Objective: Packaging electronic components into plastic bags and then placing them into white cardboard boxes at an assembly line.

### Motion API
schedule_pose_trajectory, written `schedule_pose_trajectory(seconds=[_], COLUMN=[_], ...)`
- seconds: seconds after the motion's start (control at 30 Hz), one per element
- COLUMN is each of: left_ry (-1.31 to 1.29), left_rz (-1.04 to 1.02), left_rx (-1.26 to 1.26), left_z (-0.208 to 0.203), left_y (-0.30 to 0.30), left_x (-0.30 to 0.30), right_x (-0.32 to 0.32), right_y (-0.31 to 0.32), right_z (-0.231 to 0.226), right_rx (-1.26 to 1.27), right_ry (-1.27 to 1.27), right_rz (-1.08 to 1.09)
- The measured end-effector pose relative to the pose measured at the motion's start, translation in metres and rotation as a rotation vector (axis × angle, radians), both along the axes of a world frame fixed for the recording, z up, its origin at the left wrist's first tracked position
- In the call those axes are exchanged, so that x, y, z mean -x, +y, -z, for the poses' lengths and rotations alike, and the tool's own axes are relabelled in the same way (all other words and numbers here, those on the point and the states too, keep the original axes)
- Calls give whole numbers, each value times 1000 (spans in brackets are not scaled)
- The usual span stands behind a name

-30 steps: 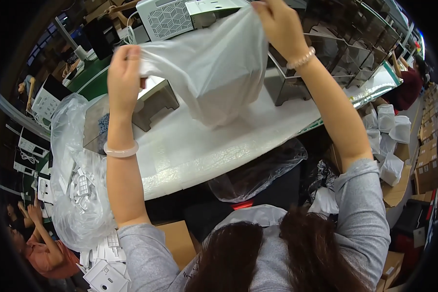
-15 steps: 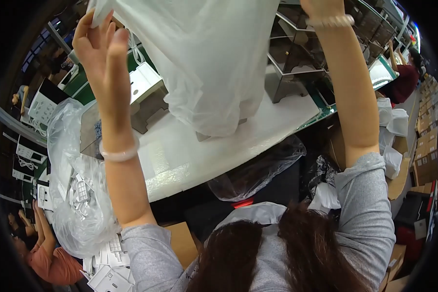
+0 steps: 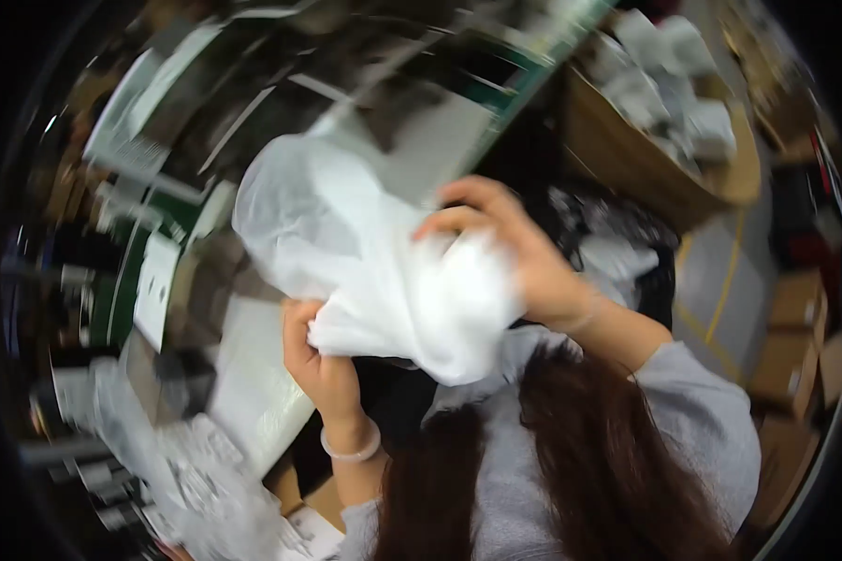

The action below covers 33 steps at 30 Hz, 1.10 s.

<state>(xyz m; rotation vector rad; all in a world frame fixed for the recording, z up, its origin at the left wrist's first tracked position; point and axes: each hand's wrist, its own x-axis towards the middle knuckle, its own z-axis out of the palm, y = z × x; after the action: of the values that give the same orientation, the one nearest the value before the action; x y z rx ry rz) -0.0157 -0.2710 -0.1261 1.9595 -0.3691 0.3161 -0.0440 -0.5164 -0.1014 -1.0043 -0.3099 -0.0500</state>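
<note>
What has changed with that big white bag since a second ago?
The white plastic bag, held stretched out high above the table, has come down toward the person's chest and is bunched up. The left hand grips its lower edge; the right hand presses on top. Both hands kept hold throughout.

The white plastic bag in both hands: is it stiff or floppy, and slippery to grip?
The white plastic bag is probably floppy: it crumples and folds between the left hand and the right hand. It seems light, since it billows loosely. Its glossy, thin film may slip, though blur hides detail.
</note>
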Motion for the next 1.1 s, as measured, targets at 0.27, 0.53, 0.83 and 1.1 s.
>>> schedule_pose_trajectory(seconds=[0.27, 0.53, 0.83, 1.1], left_ry=[910, 736, 369, -418], left_rz=[495, 246, 115, -516], left_rx=[433, 326, 211, -348], left_z=[21, 36, 35, -28], left_y=[-79, -8, -4, 34], left_x=[40, 41, 58, 27], right_x=[64, 158, 25, 29], right_y=[-52, -216, -261, -226], right_z=[100, 340, 635, 319], right_rx=[632, 373, 105, 1797], right_ry=[208, 1199, 1201, 954], right_rz=[123, 630, 746, -186])
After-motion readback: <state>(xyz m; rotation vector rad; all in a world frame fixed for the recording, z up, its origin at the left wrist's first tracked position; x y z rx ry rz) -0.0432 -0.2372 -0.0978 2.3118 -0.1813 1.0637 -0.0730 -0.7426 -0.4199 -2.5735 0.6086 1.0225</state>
